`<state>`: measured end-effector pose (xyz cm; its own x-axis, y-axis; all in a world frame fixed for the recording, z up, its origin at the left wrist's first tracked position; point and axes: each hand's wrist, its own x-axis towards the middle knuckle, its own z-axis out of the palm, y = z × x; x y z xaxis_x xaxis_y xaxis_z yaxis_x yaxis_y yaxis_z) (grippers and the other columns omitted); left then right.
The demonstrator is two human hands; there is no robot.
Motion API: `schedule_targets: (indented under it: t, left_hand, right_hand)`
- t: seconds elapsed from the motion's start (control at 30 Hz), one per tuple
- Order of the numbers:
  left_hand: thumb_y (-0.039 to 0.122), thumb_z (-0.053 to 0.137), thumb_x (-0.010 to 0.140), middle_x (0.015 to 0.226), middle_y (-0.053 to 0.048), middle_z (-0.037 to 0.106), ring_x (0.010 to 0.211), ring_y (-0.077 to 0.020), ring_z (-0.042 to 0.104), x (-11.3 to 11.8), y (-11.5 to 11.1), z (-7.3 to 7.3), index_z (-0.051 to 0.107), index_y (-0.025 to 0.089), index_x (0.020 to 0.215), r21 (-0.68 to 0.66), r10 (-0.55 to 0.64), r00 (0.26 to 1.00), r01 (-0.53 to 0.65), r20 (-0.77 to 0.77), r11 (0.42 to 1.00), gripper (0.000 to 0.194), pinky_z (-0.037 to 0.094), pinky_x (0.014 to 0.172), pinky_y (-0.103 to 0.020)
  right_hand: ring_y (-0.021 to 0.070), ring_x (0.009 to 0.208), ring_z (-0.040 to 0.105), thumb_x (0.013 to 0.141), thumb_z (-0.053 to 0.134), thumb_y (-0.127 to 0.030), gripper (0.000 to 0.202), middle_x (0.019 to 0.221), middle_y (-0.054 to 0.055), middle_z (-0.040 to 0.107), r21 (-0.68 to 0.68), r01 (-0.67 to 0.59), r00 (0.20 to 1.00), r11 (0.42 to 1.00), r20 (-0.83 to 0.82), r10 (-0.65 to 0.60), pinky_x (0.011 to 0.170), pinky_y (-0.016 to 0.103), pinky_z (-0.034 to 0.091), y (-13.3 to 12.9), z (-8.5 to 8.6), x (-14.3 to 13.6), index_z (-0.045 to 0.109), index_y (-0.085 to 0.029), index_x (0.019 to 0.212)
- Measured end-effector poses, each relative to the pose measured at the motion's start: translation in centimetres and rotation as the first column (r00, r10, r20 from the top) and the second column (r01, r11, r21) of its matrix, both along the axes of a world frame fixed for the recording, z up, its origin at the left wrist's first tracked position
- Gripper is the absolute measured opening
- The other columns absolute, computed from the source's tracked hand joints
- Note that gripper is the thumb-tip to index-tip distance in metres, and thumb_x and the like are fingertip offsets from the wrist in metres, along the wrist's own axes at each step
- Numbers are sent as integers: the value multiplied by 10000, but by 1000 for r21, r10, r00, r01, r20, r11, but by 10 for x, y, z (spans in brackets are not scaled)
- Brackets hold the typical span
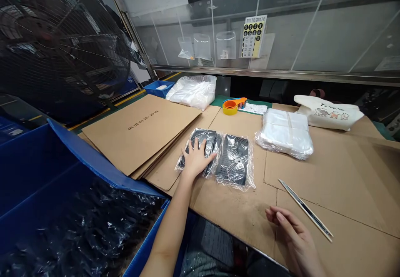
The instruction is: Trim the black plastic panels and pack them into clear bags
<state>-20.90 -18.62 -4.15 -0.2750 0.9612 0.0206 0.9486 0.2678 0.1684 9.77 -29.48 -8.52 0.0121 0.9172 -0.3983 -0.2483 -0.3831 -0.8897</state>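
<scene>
My left hand (196,158) lies with spread fingers on a black flat item in a clear plastic bag (204,137), covering part of it. Right beside it lies a second bagged black item (233,160), flat on the cardboard. Near the front edge, my right hand (290,231) hovers with fingers curled and thumb close to the index finger; whether anything small is between them I cannot make out. A slim, pale utility knife (306,210) rests on the cardboard just beyond that hand.
Stacked cardboard sheets (140,131) lie left; a blue bin (56,143) below holds many bagged black items. A bundle of clear bags (286,133), a tape dispenser (231,106), a white plastic bag (192,91) and a printed white pouch (328,112) stand farther back. A large fan (62,39) is upper left.
</scene>
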Motion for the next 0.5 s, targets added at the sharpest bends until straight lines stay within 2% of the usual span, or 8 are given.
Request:
schedule_targets:
  t: [0.13, 0.23, 0.33, 0.4, 0.5]
  left_hand:
    - [703, 357, 888, 1576, -200, 220, 1452, -439, 141, 3, -3, 3, 333, 201, 1495, 55, -9, 1000, 9, -13, 998, 788, 136, 1086, -714]
    - [674, 362, 904, 1576, -216, 206, 1460, -421, 132, 12, -8, 9, 338, 184, 1492, 172, -13, 997, 26, -81, 985, 766, 92, 1096, -714]
    - [638, 390, 915, 1582, -200, 204, 1468, -394, 123, 31, -18, 15, 348, 182, 1483, 283, -116, 986, 144, -116, 948, 730, 75, 1119, -691]
    - [605, 409, 925, 1579, -190, 225, 1471, -378, 130, 50, -29, 15, 363, 178, 1470, 348, -257, 960, 280, -112, 895, 694, 96, 1132, -674]
    - [498, 465, 938, 1569, -184, 258, 1475, -355, 129, 84, -49, 3, 394, 165, 1443, 450, -494, 860, 496, -132, 743, 610, 148, 1152, -630]
  right_hand:
    - [240, 946, 687, 612, 850, -555, 434, 961, 101, 731, -22, -28, 997, 999, -68, 27, 834, 224, 543, -1, -10, 6, 770, -223, 880]
    - [258, 1004, 670, 657, 835, -532, 417, 1017, 102, 722, -14, -74, 995, 997, -75, 72, 873, 257, 540, 1, -16, 10, 765, -225, 931]
    - [266, 988, 673, 670, 818, -549, 430, 1015, 108, 720, 45, -59, 998, 997, -16, 60, 878, 282, 545, 6, -13, 13, 762, -220, 940]
    - [270, 951, 679, 684, 795, -576, 441, 990, 116, 721, 120, -26, 998, 992, 57, 20, 873, 314, 552, 10, -4, 15, 761, -209, 926]
    - [272, 891, 683, 733, 742, -599, 431, 916, 115, 722, 264, 24, 985, 964, 158, -67, 857, 374, 559, 19, 14, 25, 758, -200, 894]
